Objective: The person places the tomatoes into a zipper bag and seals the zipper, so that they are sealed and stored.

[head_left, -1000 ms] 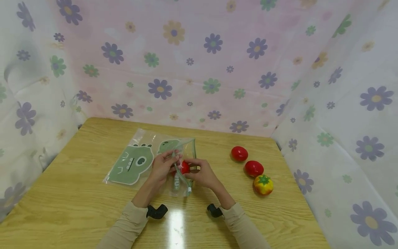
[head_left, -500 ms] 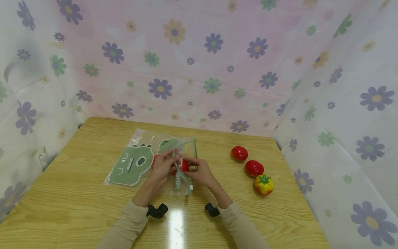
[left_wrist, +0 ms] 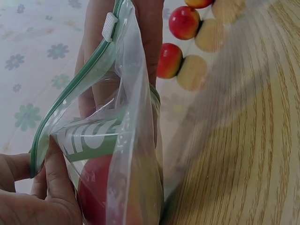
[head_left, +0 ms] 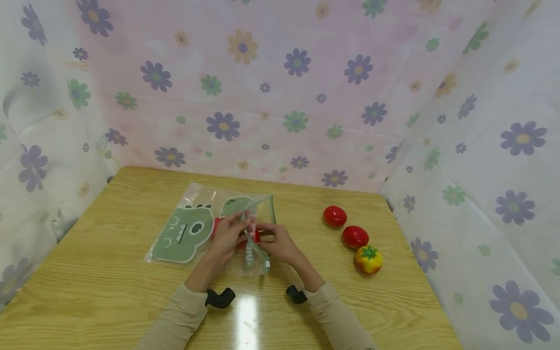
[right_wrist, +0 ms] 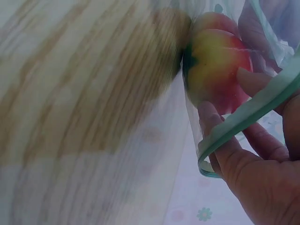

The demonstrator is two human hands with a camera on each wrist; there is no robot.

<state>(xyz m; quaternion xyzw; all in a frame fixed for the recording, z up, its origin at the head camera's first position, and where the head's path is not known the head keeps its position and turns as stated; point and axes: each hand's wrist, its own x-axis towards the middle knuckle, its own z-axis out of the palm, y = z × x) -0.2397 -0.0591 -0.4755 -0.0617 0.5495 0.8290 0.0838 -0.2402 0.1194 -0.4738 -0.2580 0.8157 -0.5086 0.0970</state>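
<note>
A clear zip bag (head_left: 192, 228) with a green dinosaur print lies on the wooden table (head_left: 109, 291). My left hand (head_left: 229, 234) pinches the bag's green zip rim (left_wrist: 70, 117) and holds the mouth open. My right hand (head_left: 277, 243) grips a red-yellow tomato (right_wrist: 215, 65) and has it inside the bag's mouth, fingers around it. In the left wrist view the tomato (left_wrist: 101, 187) shows through the plastic just below the rim. In the head view only a sliver of the tomato (head_left: 254, 236) shows between the hands.
Three more tomatoes lie in a row to the right: a red one (head_left: 334, 216), another red one (head_left: 355, 236) and a yellow-red one (head_left: 368, 259). Flowered cloth walls (head_left: 481, 170) close in the table on three sides.
My right hand has moved a little left, carrying the tomato further into the bag's mouth, so less red shows. The left hand keeps its hold on the rim.
</note>
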